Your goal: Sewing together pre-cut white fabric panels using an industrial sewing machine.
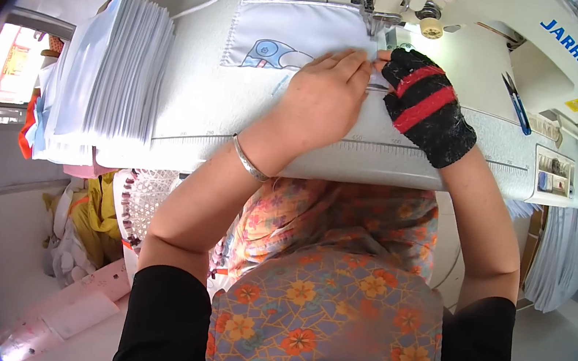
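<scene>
A white fabric piece (289,24) with a blue printed motif lies flat on the sewing machine bed, its right edge by the needle and presser foot (379,25). Across the fabric's lower right part, my left hand (329,96) rests palm down, fingers stretched out and pressing on it. My right hand (428,108) wears a black fingerless glove with red stripes. Its thumb and fingertips close together at the fabric's right edge, just below the presser foot, close to my left fingertips. The glove and fingers partly hide that edge.
The sewing machine head (567,42) rises at the back right. Blue-handled thread snips (517,105) lie on the table to the right, near a small parts tray (554,173). A tall stack of white fabric pieces (116,71) stands at the left. More white pieces (568,242) hang at the right.
</scene>
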The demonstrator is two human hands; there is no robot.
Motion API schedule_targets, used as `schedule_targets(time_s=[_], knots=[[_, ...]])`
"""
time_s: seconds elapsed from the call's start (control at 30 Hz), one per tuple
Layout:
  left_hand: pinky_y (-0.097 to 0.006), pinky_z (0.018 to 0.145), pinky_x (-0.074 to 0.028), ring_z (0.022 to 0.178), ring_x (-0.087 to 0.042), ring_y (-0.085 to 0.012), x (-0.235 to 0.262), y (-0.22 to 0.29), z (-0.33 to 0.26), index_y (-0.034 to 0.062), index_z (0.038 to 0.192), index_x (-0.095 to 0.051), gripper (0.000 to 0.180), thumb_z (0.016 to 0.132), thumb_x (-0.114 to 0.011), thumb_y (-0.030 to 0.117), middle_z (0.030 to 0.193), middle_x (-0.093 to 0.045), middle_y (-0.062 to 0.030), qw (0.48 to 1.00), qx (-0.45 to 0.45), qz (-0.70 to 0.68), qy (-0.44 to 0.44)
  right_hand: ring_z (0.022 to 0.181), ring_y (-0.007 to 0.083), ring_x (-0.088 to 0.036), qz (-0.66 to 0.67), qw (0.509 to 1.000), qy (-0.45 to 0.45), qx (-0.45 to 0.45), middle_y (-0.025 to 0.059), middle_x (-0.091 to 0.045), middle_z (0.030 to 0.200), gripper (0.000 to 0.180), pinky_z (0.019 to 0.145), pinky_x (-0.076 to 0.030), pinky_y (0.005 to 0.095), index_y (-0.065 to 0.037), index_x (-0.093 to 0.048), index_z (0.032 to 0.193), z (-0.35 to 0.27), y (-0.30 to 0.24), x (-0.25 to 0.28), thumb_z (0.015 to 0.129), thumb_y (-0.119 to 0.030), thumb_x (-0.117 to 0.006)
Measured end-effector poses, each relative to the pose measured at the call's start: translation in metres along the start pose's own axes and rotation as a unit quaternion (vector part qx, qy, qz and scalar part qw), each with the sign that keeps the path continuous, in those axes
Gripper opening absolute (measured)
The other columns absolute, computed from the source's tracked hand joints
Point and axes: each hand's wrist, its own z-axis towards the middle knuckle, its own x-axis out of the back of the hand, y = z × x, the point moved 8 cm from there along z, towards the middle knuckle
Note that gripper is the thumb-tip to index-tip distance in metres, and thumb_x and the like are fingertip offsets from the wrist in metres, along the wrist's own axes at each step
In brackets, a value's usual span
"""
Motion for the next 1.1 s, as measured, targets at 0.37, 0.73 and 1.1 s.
schedule_targets(time_s=[0.37, 0.73, 1.1], knots=[[-0.039, 0.093, -0.051, 0.105, -0.064, -0.0319, -0.014, -0.034, 0.016, -0.0023, 0.104, -0.065, 0.025, 0.081, -0.059, 0.006, 0.116, -0.065, -0.0166, 1.0, 0.002, -0.029, 0.002, 0.107, 0.0346, -0.06, 0.013, 1.0, 0.009, -0.024, 0.0154, -0.063, 0.12, 0.038, 0.094, -0.05, 0.0413, -0.003, -0.064, 0.112, 0.005, -0.002, 0.005, 0.075, 0.001, -0.06], [-0.041, 0.093, -0.05, 0.106, -0.063, -0.0301, -0.015, -0.075, 0.021, 0.0017, 0.11, -0.065, 0.03, 0.083, -0.061, 0.011, 0.119, -0.065, -0.014, 0.999, 0.035, -0.02, 0.018, 0.103, 0.0344, -0.062, -0.01, 0.999, 0.038, -0.018, 0.0134, -0.067, 0.109, 0.03, 0.091, -0.051, 0.0434, -0.005, -0.065, 0.106, 0.005, 0.005, 0.007, 0.077, 0.0, -0.059], [-0.038, 0.078, -0.055, 0.094, -0.064, -0.0265, 0.011, -0.12, 0.001, 0.0035, 0.094, -0.07, 0.02, 0.076, -0.062, 0.008, 0.101, -0.065, -0.0096, 0.981, 0.144, 0.13, -0.026, 0.096, 0.0338, -0.063, 0.01, 0.999, 0.03, -0.039, 0.0145, -0.067, 0.103, 0.019, 0.087, -0.051, 0.0426, -0.005, -0.068, 0.097, 0.008, 0.007, 0.011, 0.085, -0.003, -0.053]])
